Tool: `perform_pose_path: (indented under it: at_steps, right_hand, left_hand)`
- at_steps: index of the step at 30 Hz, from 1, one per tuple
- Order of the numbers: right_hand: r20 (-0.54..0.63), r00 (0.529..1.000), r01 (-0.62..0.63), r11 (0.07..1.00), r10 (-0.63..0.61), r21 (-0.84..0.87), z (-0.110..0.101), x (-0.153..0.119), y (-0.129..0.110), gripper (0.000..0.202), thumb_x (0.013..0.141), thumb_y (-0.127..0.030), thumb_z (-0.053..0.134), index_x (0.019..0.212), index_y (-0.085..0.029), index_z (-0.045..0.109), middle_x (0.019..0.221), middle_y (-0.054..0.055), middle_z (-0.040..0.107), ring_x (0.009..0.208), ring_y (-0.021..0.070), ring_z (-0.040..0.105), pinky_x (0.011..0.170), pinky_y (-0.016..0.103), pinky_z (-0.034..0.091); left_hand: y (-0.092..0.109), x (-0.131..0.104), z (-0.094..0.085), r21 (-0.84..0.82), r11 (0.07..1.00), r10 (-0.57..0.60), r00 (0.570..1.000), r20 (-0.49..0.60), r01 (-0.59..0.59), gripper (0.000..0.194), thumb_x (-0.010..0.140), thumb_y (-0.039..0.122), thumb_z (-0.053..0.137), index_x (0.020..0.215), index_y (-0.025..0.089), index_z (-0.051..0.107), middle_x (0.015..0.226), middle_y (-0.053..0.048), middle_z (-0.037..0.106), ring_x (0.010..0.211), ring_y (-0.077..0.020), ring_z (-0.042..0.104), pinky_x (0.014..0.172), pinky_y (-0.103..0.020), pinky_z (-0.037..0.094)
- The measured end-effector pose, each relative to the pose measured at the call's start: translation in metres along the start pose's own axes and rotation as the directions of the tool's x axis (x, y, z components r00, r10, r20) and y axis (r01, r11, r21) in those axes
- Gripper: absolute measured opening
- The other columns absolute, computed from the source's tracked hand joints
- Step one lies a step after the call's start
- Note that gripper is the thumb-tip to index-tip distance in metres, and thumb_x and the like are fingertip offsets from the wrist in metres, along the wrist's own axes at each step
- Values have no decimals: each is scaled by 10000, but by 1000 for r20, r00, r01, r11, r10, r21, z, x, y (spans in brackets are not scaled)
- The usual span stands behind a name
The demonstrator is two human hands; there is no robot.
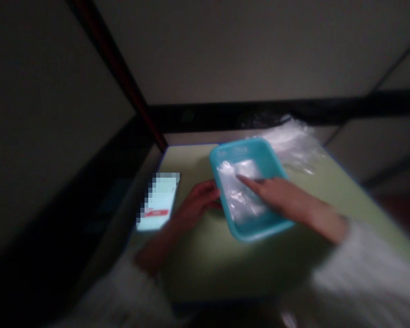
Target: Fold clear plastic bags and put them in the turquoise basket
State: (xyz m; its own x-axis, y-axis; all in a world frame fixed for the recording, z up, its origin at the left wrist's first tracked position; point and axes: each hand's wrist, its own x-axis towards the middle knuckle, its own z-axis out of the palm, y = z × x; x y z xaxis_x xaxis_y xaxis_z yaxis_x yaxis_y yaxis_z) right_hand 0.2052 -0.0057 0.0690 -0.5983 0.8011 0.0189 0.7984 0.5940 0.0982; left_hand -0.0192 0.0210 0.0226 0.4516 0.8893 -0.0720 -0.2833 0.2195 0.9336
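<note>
A turquoise plastic basin (239, 233) sits tilted or slightly turned on the table, with clear plastic packaging (241, 198) lying inside it. At its left wall is my left hand (201, 198), the fingers closed against the side and partly hidden by it. My right hand (276, 193) reaches in over the right rim. Its index finger is stretched out over the packaging, touching or just above it; the other fingers are largely hidden, and nothing shows in the hand. The picture is dim and blurred.
Left of my left hand lies a lit phone (160, 200), its screen partly pixelated. Crumpled clear plastic (294, 141) is heaped behind the basin at the right. The yellow-green table (205, 269) has a blue edge and stands by a pale wall (259, 54).
</note>
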Motion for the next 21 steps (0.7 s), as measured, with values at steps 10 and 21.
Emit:
perform_pose_path:
  at_steps: [10,21]
  right_hand:
    - [-101,993,46,989,-60,-140,-7,8,-2,369,854,-23,412,1182,-141,533,1133,165,603,976,265,622,748,344,503]
    - [196,979,92,985,-62,-144,0,6,-3,191,876,-74,489,932,-149,655,938,111,692,789,235,674,575,290,423]
  left_hand:
    - [0,0,-1,-9,1000,-16,999,-32,16,290,613,355,789,786,148,681,731,-26,682,628,-142,629,564,-226,504]
    - [1,0,-1,-5,1000,12,1000,-10,-12,274,598,358,802,752,160,693,693,-3,660,598,-120,605,546,-208,499]
